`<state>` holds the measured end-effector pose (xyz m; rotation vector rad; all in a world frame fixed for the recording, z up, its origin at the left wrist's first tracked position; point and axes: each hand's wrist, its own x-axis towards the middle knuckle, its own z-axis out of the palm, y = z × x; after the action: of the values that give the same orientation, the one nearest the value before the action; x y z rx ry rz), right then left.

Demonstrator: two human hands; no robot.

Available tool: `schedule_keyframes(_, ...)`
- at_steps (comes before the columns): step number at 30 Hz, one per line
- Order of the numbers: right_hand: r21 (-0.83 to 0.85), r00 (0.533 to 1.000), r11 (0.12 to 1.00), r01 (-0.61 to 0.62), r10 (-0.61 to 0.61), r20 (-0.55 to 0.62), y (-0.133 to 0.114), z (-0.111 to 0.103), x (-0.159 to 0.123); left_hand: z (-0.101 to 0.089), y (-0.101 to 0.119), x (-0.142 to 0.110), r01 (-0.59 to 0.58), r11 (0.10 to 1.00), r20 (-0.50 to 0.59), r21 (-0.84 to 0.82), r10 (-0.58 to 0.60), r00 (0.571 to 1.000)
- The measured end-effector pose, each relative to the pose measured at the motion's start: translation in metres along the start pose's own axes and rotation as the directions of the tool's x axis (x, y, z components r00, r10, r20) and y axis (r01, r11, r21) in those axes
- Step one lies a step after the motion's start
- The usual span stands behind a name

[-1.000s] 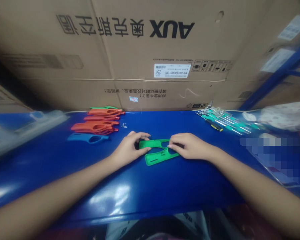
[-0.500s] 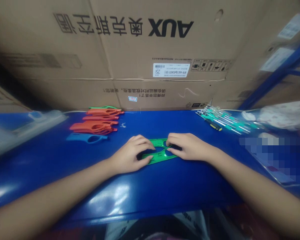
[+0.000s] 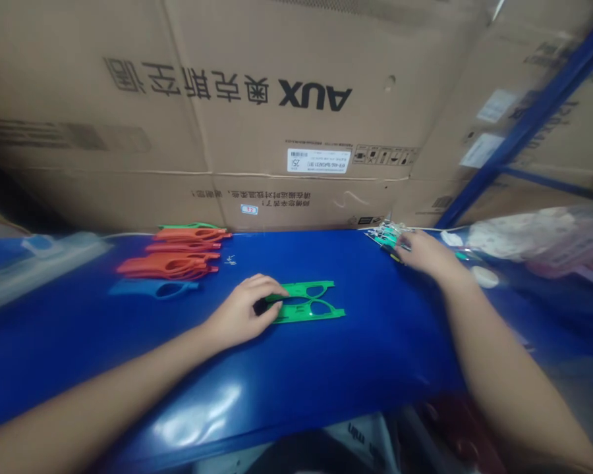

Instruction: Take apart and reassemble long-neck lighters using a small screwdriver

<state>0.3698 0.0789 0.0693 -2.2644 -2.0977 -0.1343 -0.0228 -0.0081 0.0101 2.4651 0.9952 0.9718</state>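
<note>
Two green plastic handle-shaped shell halves (image 3: 321, 308) lie side by side on the blue table, each with an oval opening near its right end. My left hand (image 3: 250, 306) is curled over their left ends, with the fingers on the far half and the thumb on the near one. At the back right, my right hand (image 3: 427, 253) reaches into a pile of thin metal rods with green parts (image 3: 386, 232). Its fingers are bent in at the pile, and what they pinch is hidden. A black and yellow tool (image 3: 391, 253) lies by those fingertips.
Orange and red handle-shaped pieces (image 3: 172, 264) are stacked at the back left, with a blue one (image 3: 153, 288) in front. Small pale bits (image 3: 230, 260) lie beside them. A large carton (image 3: 257, 138) walls off the back. A blue metal post (image 3: 518, 125) slants up at right.
My right hand has left the green shell halves and moved right and away to the rod pile. My left hand stays on the halves. The camera view has shifted somewhat.
</note>
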Motion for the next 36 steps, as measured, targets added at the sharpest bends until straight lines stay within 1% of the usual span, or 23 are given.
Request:
schedule_keyframes(2,-0.032,0.993,0.993,-0.115,0.115,0.020,0.021,0.006,0.008,-0.001,0.002,-0.001,-0.024,0.999,0.015,0.034,0.024,1.000)
schedule_keyframes(3,-0.037,0.988,0.988,-0.151,0.152,0.026,0.028,0.008,0.011,-0.001,0.003,-0.002,-0.044,0.997,0.036,0.059,0.042,0.998)
schedule_keyframes(5,-0.044,0.977,0.978,-0.206,0.208,0.043,0.038,0.013,0.016,-0.001,0.005,-0.003,-0.098,0.989,0.089,0.112,0.088,0.992)
schedule_keyframes(8,-0.040,0.966,0.968,-0.248,0.250,0.060,0.045,0.020,0.020,0.001,0.004,-0.005,-0.160,0.972,0.137,0.170,0.137,0.981)
schedule_keyframes(14,0.002,0.957,0.960,-0.280,0.279,0.077,0.045,0.028,0.023,0.002,0.002,-0.004,-0.168,0.966,0.184,0.198,0.132,0.974)
schedule_keyframes(18,0.030,0.953,0.952,-0.303,0.302,0.032,0.037,0.028,0.022,0.000,0.002,-0.004,-0.180,0.959,0.185,0.220,0.140,0.973)
schedule_keyframes(24,0.080,0.956,0.954,-0.290,0.293,-0.022,0.030,0.033,0.019,0.000,0.000,-0.005,-0.179,0.957,0.159,0.227,0.145,0.977)
schedule_keyframes(28,0.115,0.954,0.958,-0.261,0.274,-0.118,0.029,0.033,0.017,-0.002,-0.003,-0.004,-0.186,0.955,0.151,0.232,0.154,0.976)
schedule_keyframes(30,0.136,0.953,0.968,-0.212,0.236,-0.191,0.027,0.031,0.017,-0.005,-0.005,-0.002,-0.192,0.951,0.152,0.243,0.159,0.976)
schedule_keyframes(34,0.180,0.940,0.983,-0.043,0.101,-0.327,0.018,0.021,0.016,-0.013,-0.008,0.000,-0.211,0.943,0.154,0.256,0.176,0.972)
schedule_keyframes(36,0.215,0.914,0.969,0.120,-0.024,-0.404,0.009,0.016,0.013,-0.014,-0.009,0.000,-0.216,0.945,0.131,0.244,0.189,0.973)
